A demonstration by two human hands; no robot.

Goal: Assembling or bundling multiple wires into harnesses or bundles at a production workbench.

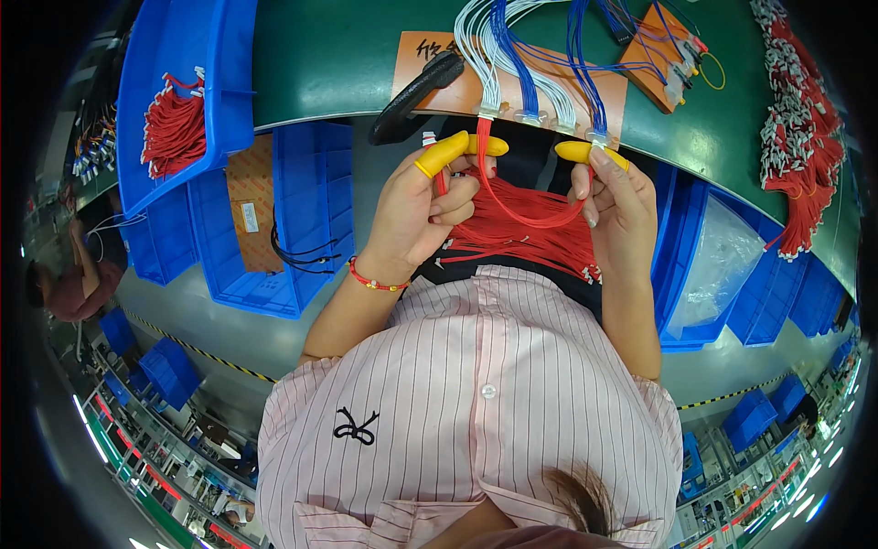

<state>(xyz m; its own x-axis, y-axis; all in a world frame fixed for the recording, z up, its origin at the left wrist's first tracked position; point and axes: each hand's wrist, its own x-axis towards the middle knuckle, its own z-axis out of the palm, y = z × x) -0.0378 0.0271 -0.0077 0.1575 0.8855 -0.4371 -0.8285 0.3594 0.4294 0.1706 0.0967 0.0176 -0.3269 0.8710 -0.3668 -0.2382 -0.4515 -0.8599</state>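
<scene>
A red wire cable (526, 219) hangs in a loop at the table's front edge. Its left end meets a white connector under a bundle of white wires (491, 78). My right hand (622, 197), a yellow finger cot on one finger, pinches its other end close to the connector of the blue wires (587, 87); whether the two are joined is hidden. My left hand (416, 206), with yellow finger cots, is closed around another red cable with a white end (429, 138), beside the loop. Many red cables (517, 233) lie across my lap.
A black-handled tool (416, 96) and an orange board (604, 96) are on the green table (338, 55). An orange block with wires (660, 64) stands right of them. Red cables fill a blue bin (174, 123) at left; more (796, 137) hang at right. Blue crates (311, 183) stand below.
</scene>
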